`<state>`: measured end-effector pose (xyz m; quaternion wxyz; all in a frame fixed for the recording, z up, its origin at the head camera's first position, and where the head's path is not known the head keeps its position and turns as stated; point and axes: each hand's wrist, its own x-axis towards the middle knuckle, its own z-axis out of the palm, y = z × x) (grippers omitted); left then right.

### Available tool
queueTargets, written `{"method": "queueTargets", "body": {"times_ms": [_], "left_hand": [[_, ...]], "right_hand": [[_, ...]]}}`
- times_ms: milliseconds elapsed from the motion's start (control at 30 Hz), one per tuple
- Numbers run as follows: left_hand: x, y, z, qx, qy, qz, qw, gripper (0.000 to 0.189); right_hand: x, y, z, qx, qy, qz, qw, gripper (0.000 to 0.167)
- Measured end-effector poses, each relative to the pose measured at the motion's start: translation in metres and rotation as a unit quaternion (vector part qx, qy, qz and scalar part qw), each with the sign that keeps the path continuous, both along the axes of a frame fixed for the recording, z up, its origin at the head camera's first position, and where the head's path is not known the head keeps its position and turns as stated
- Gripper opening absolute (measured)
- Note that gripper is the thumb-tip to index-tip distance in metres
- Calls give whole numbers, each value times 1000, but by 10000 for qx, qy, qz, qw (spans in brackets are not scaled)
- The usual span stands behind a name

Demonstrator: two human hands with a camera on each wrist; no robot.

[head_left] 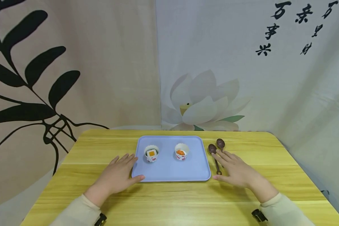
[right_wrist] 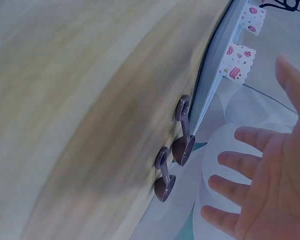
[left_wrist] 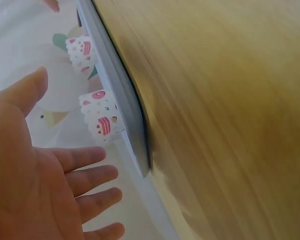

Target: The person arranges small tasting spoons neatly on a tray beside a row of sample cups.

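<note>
A pale blue tray point(head_left: 169, 175) lies on the table with two patterned paper cups on it. The left cup point(head_left: 151, 158) holds a white piece with an orange-yellow square; in the right cup point(head_left: 182, 156) are orange pieces. My left hand point(head_left: 117, 175), fingers straight and spread, hovers over the tray's left front corner, holding nothing. To the right of the tray lie two brown spoons, a nearer one point(head_left: 212, 148) and a farther one point(head_left: 220, 143). Above their handles is my right hand point(head_left: 237, 169), palm down with fingers extended and nothing held. It partly hides the farther spoon's handle.
The wooden table point(head_left: 175, 201) has its back edge close to a hanging cloth point(head_left: 118, 62) printed with leaves, a lotus and characters. Dark bands point(head_left: 259, 216) sit at both wrists, below light sleeves.
</note>
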<state>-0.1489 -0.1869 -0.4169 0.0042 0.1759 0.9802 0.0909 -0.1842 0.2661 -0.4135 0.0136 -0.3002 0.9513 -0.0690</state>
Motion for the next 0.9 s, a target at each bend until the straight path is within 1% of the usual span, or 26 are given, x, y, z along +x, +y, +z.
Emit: {"method": "queueTargets", "body": {"times_ms": [300, 533, 767, 900], "left_hand": [[-2, 2, 2, -14, -244, 17, 9997, 87], [-6, 2, 0, -36, -395, 30, 9992, 88], [-9, 3, 2, -94, -540, 43, 9985, 90], [-10, 3, 1, -98, -603, 64, 9981, 90]], "right_hand": [[-2, -11, -2, -17, 5, 90, 10000, 82], [-3, -18, 0, -44, -174, 133, 9998, 83], [-7, -24, -3, 32, -329, 56, 9994, 85], [-8, -26, -4, 95, -357, 71, 9993, 87]]}}
